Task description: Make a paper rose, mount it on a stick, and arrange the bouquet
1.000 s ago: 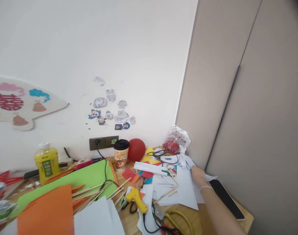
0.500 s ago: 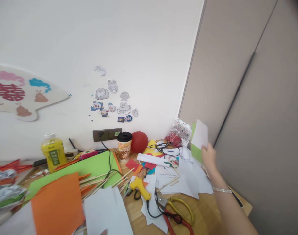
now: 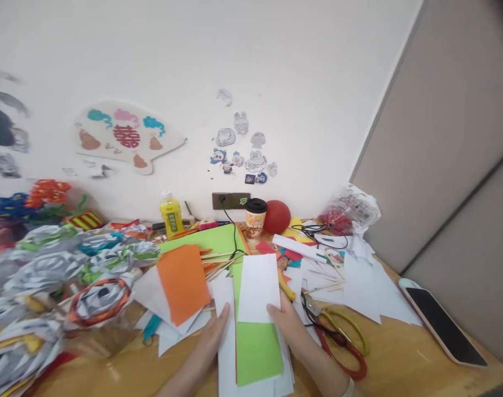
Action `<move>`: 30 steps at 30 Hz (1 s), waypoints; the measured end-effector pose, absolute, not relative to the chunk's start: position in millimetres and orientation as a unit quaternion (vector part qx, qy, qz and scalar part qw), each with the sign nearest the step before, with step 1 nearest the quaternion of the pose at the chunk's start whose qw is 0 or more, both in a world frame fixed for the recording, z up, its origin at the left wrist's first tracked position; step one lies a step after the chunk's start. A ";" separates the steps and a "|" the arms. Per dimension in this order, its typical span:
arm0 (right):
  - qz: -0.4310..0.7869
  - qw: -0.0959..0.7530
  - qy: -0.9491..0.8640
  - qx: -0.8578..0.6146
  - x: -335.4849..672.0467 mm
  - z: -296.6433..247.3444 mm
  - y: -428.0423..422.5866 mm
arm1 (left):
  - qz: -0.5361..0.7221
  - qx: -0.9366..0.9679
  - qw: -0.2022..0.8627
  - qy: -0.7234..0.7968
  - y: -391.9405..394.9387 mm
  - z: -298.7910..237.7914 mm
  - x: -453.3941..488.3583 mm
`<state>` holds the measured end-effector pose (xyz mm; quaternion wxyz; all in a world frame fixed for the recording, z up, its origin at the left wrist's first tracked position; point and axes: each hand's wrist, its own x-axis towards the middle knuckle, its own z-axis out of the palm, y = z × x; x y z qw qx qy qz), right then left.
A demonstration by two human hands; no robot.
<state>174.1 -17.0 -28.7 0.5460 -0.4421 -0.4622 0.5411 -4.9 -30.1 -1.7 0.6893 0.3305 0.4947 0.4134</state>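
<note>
The desk around me is crowded: an orange sheet (image 3: 183, 282) lies just to the left of my paper, wooden sticks (image 3: 218, 263) poke out from under a big green sheet (image 3: 205, 241) behind it, and yellow-handled scissors (image 3: 346, 328) sit beside red-handled ones (image 3: 343, 357) close to my right wrist. Farther back stand a paper cup with a black lid (image 3: 256, 218), a red ball (image 3: 277, 216) and a yellow bottle (image 3: 171, 214); a phone (image 3: 440, 326) lies flat near the right edge of the wooden table (image 3: 400, 358). Crinkled, shiny foil wrappings (image 3: 48, 270) pile up on the left (blurred, so I can't say what they are). My left hand (image 3: 212, 337) rests flat and open on the white sheets, fingers spread. My right hand (image 3: 290, 326) pinches the lower right edge of a smooth white rectangular strip (image 3: 258, 287), which lies over a narrow green strip (image 3: 255, 344) in front of me, between my hands. The stack's lower end and my forearms run out of view.
</note>
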 end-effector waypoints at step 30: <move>0.541 0.597 -0.435 -0.402 156.2 -38.6 -36.6 | 0.474 0.426 0.597 0.488 -35.9 -33.0 -10.5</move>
